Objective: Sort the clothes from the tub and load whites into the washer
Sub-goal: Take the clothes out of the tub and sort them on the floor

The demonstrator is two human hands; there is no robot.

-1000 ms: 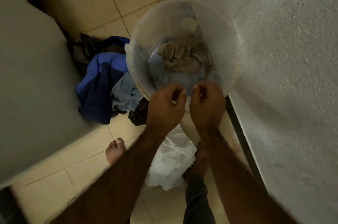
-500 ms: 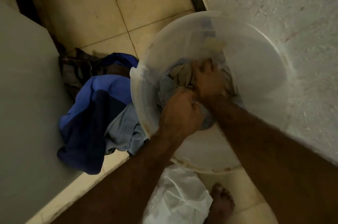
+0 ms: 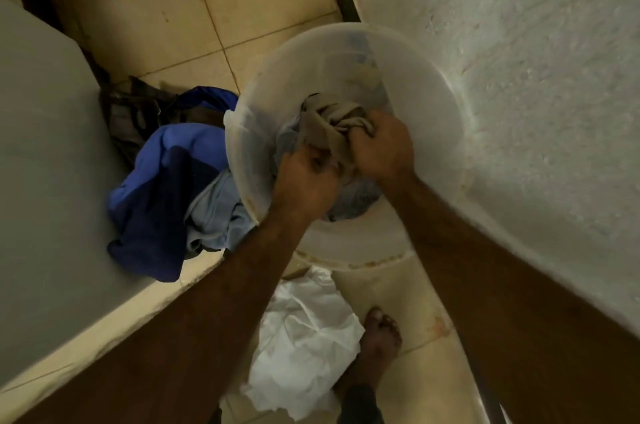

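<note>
A translucent plastic tub [image 3: 426,132] stands on the tiled floor against the wall. Both my hands are inside it. My left hand [image 3: 306,181] and my right hand [image 3: 382,146] each grip a tan-brown garment [image 3: 325,125], bunched and raised a little above the grey-blue clothes [image 3: 356,198] at the tub's bottom. A white cloth [image 3: 304,347] lies crumpled on the floor near my foot. A pile of coloured clothes, blue [image 3: 162,188], pale blue [image 3: 218,212] and dark plaid [image 3: 135,112], lies left of the tub.
A grey-white appliance body [image 3: 45,181] fills the left side, right beside the coloured pile. A rough white wall [image 3: 519,77] runs along the right. My bare foot [image 3: 379,337] stands on the beige floor tiles below the tub.
My hands went from the tub's near rim down into it and took hold of the tan-brown garment. It is now bunched higher between both hands. The view moved closer.
</note>
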